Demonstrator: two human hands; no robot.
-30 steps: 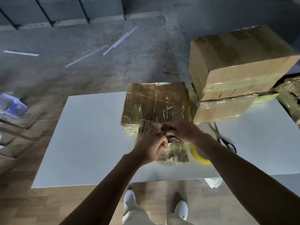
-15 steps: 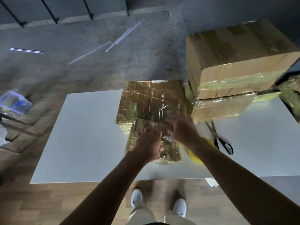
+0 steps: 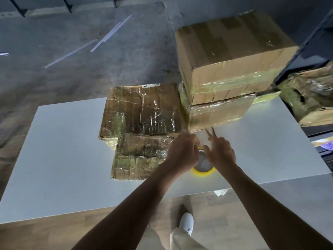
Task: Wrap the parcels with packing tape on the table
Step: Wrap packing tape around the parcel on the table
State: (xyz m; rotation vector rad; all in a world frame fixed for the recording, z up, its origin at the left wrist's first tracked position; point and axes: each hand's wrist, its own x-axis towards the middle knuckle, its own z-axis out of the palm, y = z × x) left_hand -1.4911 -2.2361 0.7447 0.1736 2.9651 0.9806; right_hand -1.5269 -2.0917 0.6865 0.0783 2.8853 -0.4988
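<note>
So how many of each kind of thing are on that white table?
Tape-wrapped brown cardboard parcels: 4 (two flat, two stacked)
Yellow packing tape roll: 1
Grey-bladed scissors, partly under the right hand: 1
Total: 6
A wrapped edge behind the stack is unclear, not counted.

Packing or storage room: bare concrete floor [image 3: 90, 69] across upper frame; white table [image 3: 63, 150] at centre; taped cardboard boxes [image 3: 230, 56] stacked upper right.

Five parcels [image 3: 142, 109] [image 3: 144, 156] [image 3: 232, 56] [image 3: 218, 114] [image 3: 310, 98], one tape roll [image 3: 203, 171], one scissors [image 3: 210, 134], two hands [image 3: 182, 154] [image 3: 220, 152], one table [image 3: 63, 150]
</note>
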